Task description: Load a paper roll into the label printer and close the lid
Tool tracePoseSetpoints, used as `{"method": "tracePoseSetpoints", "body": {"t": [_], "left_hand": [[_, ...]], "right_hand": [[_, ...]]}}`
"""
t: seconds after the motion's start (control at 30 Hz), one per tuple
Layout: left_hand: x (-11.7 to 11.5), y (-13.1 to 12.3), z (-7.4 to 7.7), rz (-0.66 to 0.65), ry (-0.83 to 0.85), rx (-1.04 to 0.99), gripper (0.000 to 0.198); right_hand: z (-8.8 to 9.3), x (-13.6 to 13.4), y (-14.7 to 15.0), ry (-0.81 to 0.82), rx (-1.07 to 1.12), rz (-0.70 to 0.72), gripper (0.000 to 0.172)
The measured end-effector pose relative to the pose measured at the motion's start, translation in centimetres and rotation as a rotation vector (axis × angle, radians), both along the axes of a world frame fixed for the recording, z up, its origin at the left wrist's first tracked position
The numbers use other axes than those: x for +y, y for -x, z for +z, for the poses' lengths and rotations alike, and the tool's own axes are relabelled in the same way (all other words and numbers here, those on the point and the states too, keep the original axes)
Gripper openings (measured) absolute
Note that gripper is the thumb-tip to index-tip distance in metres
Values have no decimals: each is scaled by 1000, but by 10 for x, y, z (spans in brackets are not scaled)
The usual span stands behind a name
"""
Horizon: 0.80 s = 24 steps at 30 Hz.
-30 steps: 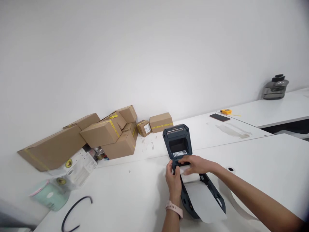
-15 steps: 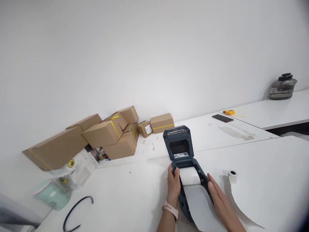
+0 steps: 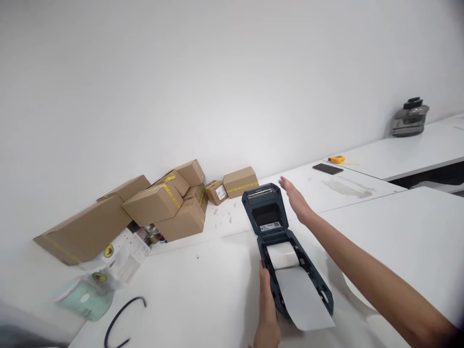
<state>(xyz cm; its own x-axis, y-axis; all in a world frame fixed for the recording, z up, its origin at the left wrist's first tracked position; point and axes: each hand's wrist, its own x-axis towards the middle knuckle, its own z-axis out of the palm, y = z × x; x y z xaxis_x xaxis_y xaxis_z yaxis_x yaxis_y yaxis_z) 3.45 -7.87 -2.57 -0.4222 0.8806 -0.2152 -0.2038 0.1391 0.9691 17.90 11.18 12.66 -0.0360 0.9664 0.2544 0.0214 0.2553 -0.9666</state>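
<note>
A dark blue-grey label printer [image 3: 266,241] has its lid [image 3: 264,208] raised, tilted back toward the wall. Inside lies a white paper roll [image 3: 284,255], and a loose sheet [image 3: 304,299] from it hangs over the near end. Against the printer's left side, my left hand [image 3: 267,307] steadies the body; some of its fingers are hidden. My right hand [image 3: 295,198] is beside the lid's right edge, fingers stretched out and holding nothing. Whether it touches the lid I cannot tell.
Stacked cardboard boxes [image 3: 154,205] stand at the back left, with a green container [image 3: 84,299], plastic packaging [image 3: 121,256] and a dark curved strip [image 3: 118,316] nearer. A phone [image 3: 327,168], a yellow tape measure [image 3: 336,159] and a grey jar [image 3: 409,120] lie toward the right.
My right hand has left the printer's right side and moved up and away to the lid. My left hand has slid nearer along the left side. The view has shifted slightly.
</note>
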Motion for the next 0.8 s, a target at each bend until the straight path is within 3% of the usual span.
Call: {"method": "tracePoseSetpoints", "body": {"t": [0.1, 0.2, 0.37, 0.5, 0.67, 0.8], "left_hand": [[-18, 1, 5, -55, 29, -134, 72], [-24, 2, 18, 34, 23, -41, 71], [-26, -6, 30, 237, -125, 36, 55], [-30, -15, 32, 260, -142, -37, 59], [-37, -28, 47, 27, -44, -110, 76], [-38, -39, 52, -15, -27, -228, 83]], "right_hand": [[20, 20, 12, 10, 5, 75, 72], [11, -4, 6, 10, 5, 103, 66], [-32, -83, -31, -76, -49, 292, 47], [-80, -134, -51, -22, -165, 312, 39], [-133, -167, -49, 301, 23, 157, 75], [-138, -170, -43, 452, 205, 164, 87]]}}
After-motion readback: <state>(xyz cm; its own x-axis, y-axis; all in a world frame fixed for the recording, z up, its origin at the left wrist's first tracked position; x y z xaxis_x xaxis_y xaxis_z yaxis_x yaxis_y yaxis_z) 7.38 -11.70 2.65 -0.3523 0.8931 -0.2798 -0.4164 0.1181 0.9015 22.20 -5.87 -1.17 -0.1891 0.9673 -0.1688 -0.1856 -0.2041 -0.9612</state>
